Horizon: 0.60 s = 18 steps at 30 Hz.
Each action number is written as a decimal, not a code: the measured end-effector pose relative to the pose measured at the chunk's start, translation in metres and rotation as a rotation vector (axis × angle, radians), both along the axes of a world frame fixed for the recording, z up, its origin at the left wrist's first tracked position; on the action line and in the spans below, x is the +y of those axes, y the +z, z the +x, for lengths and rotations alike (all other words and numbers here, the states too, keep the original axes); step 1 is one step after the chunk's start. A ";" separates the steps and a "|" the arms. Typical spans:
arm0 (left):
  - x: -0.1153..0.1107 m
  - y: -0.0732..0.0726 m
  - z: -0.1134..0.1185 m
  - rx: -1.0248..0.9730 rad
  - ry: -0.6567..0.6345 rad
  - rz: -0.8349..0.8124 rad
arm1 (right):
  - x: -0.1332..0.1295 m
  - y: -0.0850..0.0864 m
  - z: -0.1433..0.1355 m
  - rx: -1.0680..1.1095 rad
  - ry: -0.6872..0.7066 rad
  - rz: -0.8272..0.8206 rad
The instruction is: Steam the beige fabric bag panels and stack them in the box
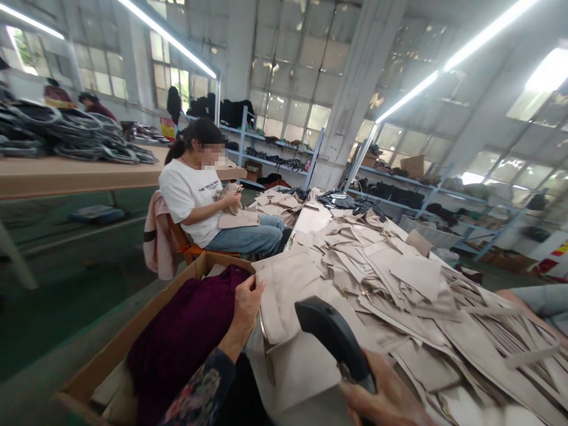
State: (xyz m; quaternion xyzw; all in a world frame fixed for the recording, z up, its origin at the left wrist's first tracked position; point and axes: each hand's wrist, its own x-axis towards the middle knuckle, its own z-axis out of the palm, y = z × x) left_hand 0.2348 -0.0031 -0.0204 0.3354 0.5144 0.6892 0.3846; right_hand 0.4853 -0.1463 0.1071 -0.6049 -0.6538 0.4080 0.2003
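My left hand (247, 305) is closed, thumb and fingers pinching the upper left edge of a beige fabric piece (284, 296). This piece lies over other beige material at the near end of the table. Wrapped round a black curved handheld tool (335, 337), my right hand (384, 390) is at the lower right, slightly blurred. The tool's rounded end points up and left, over the beige fabric. What is at the tool's lower end is hidden by my fingers.
Heaps of beige pieces (399, 272) cover the table to the right. A cardboard box (128, 322) with purple cloth (190, 331) stands at my left. Beyond it sits a person (199, 195) handling beige fabric. Another person's arm (536, 307) shows at the right edge.
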 end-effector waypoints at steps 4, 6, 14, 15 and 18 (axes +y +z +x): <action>-0.009 0.017 0.005 -0.035 -0.111 0.071 | 0.026 0.007 -0.031 0.211 0.120 -0.086; -0.012 0.022 0.006 -0.061 -0.137 0.066 | 0.039 0.007 -0.041 0.287 0.148 -0.060; -0.021 0.023 0.014 -0.031 -0.170 0.134 | 0.075 0.007 -0.068 0.340 0.202 0.004; -0.022 0.023 0.015 -0.034 -0.168 0.128 | 0.079 0.008 -0.069 0.352 0.182 0.006; -0.026 0.023 0.018 -0.035 -0.152 0.110 | 0.088 0.011 -0.066 0.375 0.125 0.039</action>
